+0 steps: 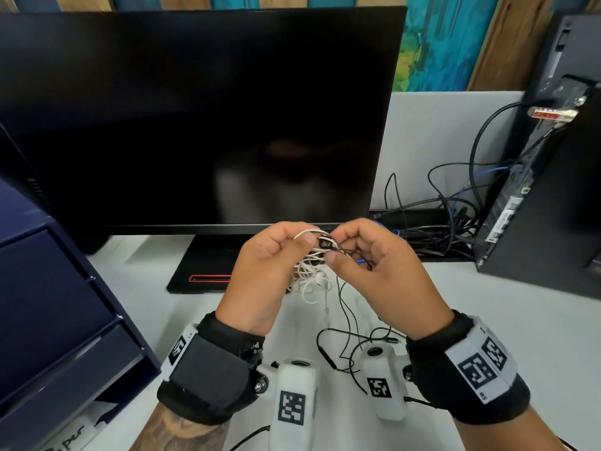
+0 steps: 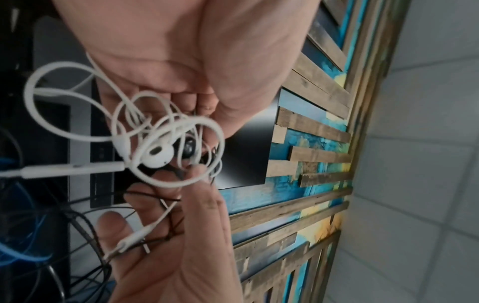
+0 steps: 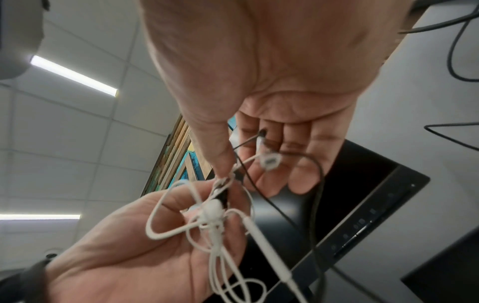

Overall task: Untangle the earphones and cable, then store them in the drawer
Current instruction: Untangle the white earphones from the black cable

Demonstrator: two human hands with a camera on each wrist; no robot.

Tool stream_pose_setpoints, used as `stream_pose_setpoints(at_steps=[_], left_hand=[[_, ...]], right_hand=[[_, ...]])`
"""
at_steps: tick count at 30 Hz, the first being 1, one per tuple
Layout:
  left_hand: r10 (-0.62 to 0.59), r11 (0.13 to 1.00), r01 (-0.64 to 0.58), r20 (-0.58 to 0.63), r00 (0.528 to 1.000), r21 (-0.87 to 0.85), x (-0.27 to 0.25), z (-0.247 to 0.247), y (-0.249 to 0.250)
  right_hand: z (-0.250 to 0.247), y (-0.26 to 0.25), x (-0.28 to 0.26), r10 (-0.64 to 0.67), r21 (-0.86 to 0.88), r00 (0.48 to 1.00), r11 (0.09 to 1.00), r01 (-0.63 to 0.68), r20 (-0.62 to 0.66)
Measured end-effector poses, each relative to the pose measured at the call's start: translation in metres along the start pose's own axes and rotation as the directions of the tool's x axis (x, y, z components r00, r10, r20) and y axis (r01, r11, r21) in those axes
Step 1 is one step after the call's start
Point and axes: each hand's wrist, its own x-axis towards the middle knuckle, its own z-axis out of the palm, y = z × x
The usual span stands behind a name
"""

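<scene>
Right now the tangle of white earphones [image 1: 310, 271] and a thin black cable [image 1: 344, 323] hangs above the bench [image 1: 156, 297], held up between both hands in front of the monitor [image 1: 195, 118]. The left hand [image 1: 263, 275] has a narrow grip, thumb and fingers pinching the white loops; a white earbud [image 2: 158, 156] sits among them in the left wrist view. The right hand [image 1: 377, 271] pinches strands at the top of the knot, fingers curled. Black cable trails down onto the bench between the wrists. A dark blue drawer unit [image 1: 55, 307] stands at the left, a computer tower [image 1: 546, 177] at the right.
</scene>
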Motion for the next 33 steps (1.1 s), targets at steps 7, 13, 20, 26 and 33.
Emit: stream_pose_setpoints(at_steps=[7, 13, 20, 26, 33], left_hand=[[0.029, 1.000, -0.029, -0.114, 0.993, 0.002, 0.001, -0.006, 0.005], [0.074, 0.997, -0.072, -0.087, 0.993, 0.023, -0.001, -0.002, 0.006], [0.038, 0.999, -0.039, -0.069, 0.997, -0.013, -0.002, 0.000, 0.008], [0.094, 0.993, -0.086, -0.094, 0.991, 0.077, 0.001, -0.005, 0.007], [0.051, 0.958, -0.049, -0.001, 0.999, 0.283, 0.002, -0.011, 0.005]], right_hand=[[-0.004, -0.002, 0.001, -0.087, -0.054, 0.993, 0.995, 0.083, -0.074], [-0.001, 0.002, 0.002, -0.020, 0.032, 0.997, 0.999, 0.022, -0.069], [0.002, 0.005, 0.001, -0.014, 0.008, 1.000, 1.000, 0.014, -0.002], [-0.008, 0.002, 0.001, -0.024, -0.017, 0.998, 1.000, 0.023, -0.056], [-0.012, -0.003, 0.004, -0.069, 0.048, 0.974, 0.996, 0.081, -0.217]])
